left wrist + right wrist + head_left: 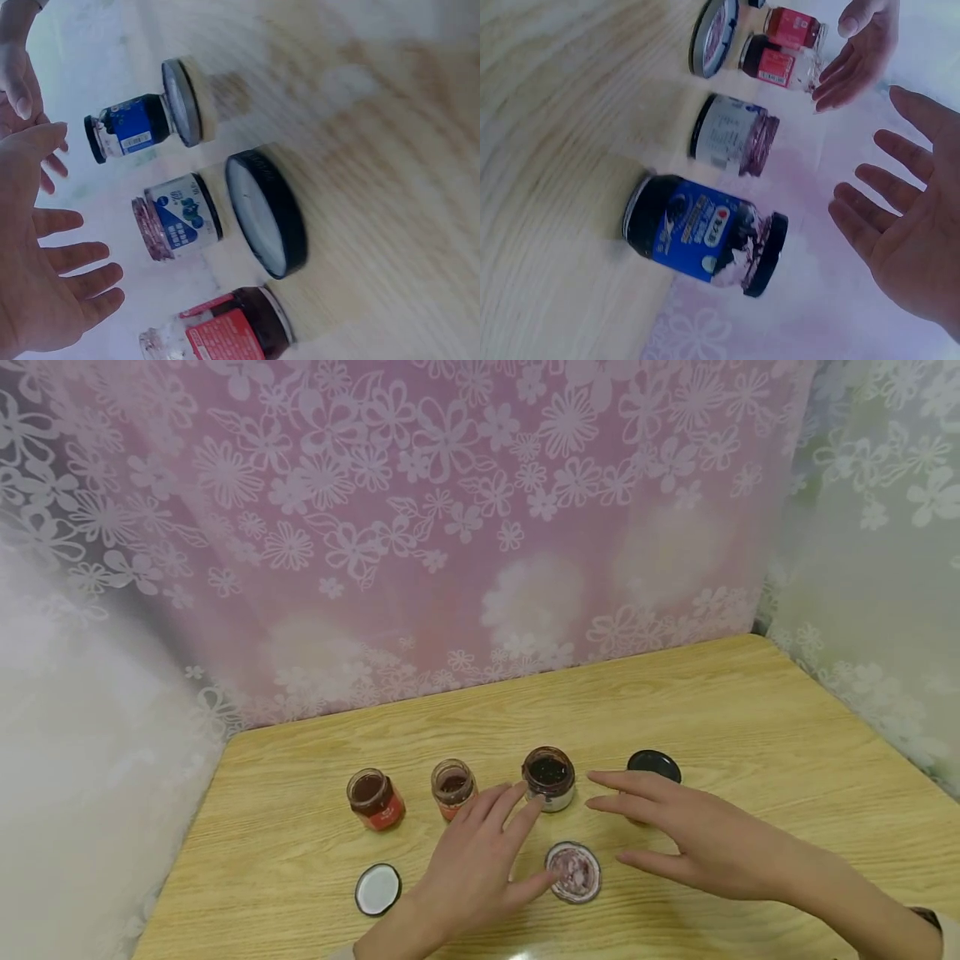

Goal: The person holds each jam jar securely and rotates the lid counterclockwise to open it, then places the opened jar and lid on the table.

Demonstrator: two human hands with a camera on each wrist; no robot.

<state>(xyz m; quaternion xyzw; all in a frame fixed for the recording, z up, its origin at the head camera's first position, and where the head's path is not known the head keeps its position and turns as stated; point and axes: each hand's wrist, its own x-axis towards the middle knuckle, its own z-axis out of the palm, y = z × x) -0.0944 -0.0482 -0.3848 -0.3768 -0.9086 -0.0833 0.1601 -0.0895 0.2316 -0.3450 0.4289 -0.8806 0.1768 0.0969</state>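
Note:
My left hand (480,868) hovers with spread fingers in front of the open jars, its thumb over a jam-smeared lid (576,878). My right hand (697,839), fingers extended, partly covers a blue-labelled jam jar (705,229) with its black lid (654,766) on. Between the hands, farther back, stands an open blueberry jam jar (553,785) with dark contents. An open red-labelled jar (452,781) is just beyond the left fingers. Farther left is another open red-labelled jar (375,800). Neither hand holds anything.
A lid with a white inside (378,889) lies at the table's left front. The wood-grain table (787,735) meets a flowered pink curtain (450,527) at its back edge, with pale cloth at both sides.

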